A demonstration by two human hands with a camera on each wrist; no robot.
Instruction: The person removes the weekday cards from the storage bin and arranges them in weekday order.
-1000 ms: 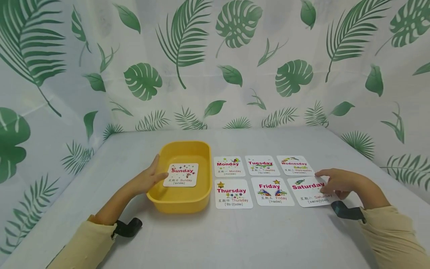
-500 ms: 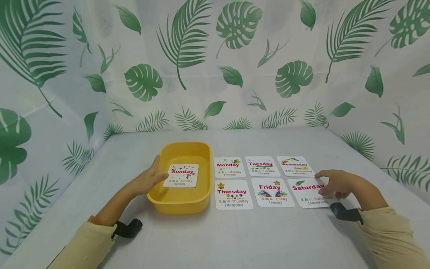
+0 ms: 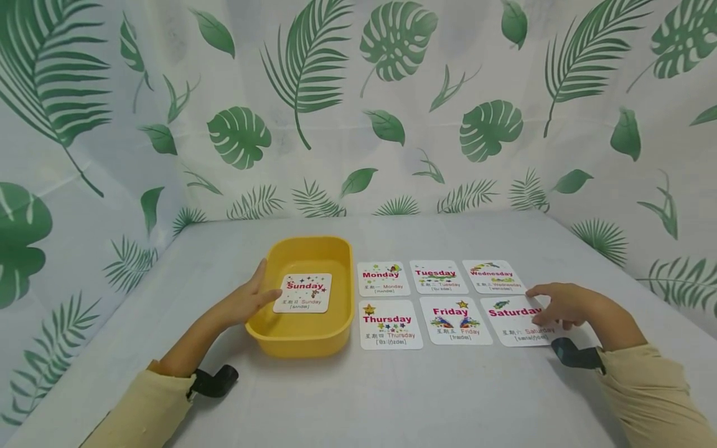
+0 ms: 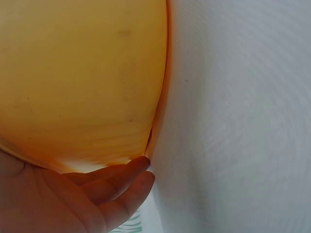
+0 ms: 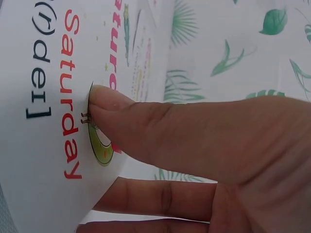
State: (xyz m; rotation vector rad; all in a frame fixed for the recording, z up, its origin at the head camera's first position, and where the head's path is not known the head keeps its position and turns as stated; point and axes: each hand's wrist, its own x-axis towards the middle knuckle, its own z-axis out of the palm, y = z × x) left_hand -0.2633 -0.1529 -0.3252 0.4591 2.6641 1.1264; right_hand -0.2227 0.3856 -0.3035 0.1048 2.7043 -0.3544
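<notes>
A yellow plastic basin [image 3: 327,347] stands left of centre in the head view, with a white "Sunday" word card [image 3: 307,300] lying inside it. My left hand [image 3: 242,302] grips the basin's left side, its thumb reaching over the rim. In the left wrist view, other fingers [image 4: 119,189] rest against the basin's outer wall. At the right, my right hand [image 3: 579,306] pinches the right part of the "Saturday" card [image 3: 506,330]. Its thumb [image 5: 141,124] lies on the printed face in the right wrist view, while the other fingers are partly hidden behind the card.
Beside the basin, "Monday" [image 3: 384,286], "Tuesday" [image 3: 439,284] and "Wednesday" cards [image 3: 486,286] form a back row. "Thursday" [image 3: 391,326] and "Friday" cards [image 3: 456,323] lie in front of them. A leaf-patterned cloth [image 3: 403,168] hangs behind the white table [image 3: 392,398].
</notes>
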